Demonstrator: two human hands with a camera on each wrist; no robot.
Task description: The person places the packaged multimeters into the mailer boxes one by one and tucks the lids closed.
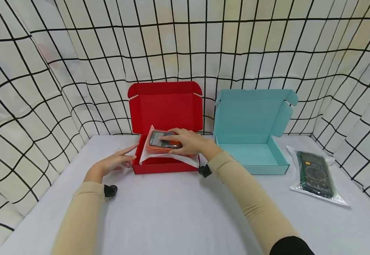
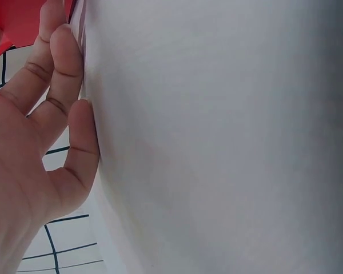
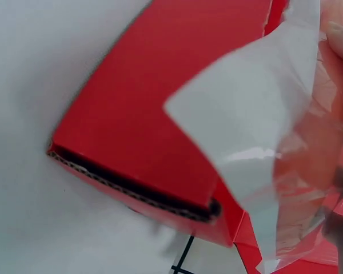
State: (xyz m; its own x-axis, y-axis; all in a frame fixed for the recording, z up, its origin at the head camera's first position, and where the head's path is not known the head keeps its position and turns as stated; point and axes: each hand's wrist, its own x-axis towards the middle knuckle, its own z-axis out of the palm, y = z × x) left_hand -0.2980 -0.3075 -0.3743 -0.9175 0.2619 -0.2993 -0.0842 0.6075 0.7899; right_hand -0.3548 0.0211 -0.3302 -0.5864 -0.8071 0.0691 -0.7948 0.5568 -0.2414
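In the head view my right hand (image 1: 189,142) grips an orange multimeter (image 1: 164,140) in a clear plastic bag, fingers over its face and thumb at the near side. The meter lies tilted in the mouth of the open red box (image 1: 166,169), its left end raised. In the right wrist view the loose bag edge (image 3: 234,108) hangs over the box's front wall (image 3: 143,108). My left hand (image 1: 116,163) is at the box's left side, index finger extended near the rim. In the left wrist view its fingers (image 2: 66,68) are loosely extended beside the white tabletop.
An open light-blue box (image 1: 252,154) stands right of the red one, its lid upright. Farther right lies a dark multimeter (image 1: 317,173) in a clear bag on the white table (image 1: 159,212). White cloth with a black grid net (image 1: 204,42) surrounds the table.
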